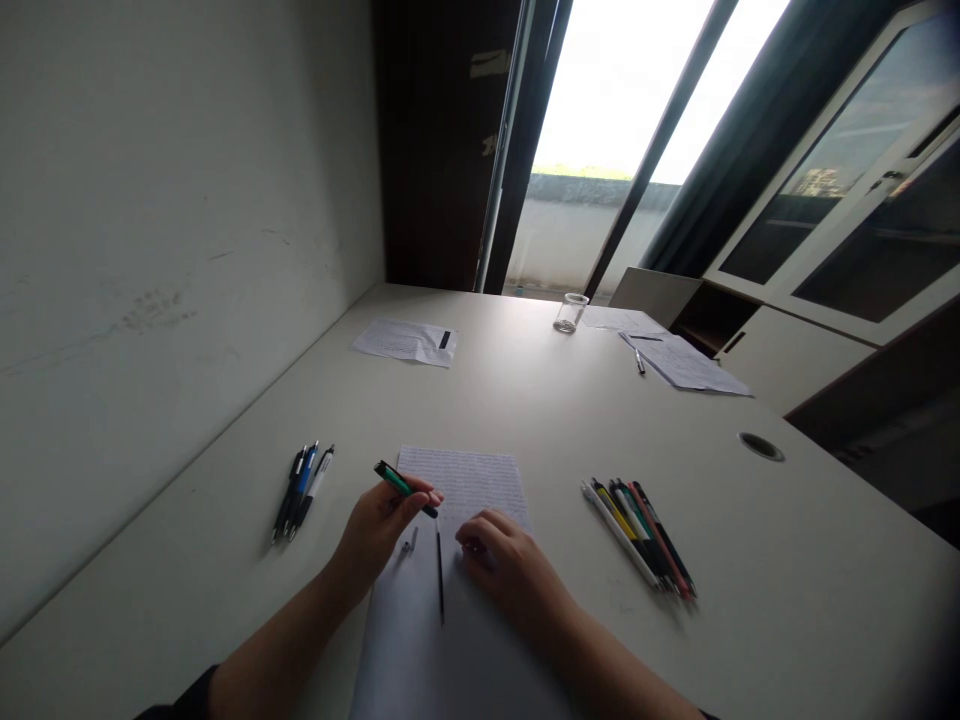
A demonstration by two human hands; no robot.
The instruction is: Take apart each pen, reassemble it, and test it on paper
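My left hand pinches a green pen barrel with a black clip, lifted just above a written sheet of paper in front of me. On that sheet lie a thin dark ink refill and a small silvery pen part beside it. My right hand rests on the sheet just right of the refill, its fingers curled down with their tips pressed to the paper; whether they hold anything is hidden.
Three pens lie to the left and several coloured pens to the right. Farther back are a folded paper, a glass jar, more papers with a pen and a cable hole. A wall runs along the left.
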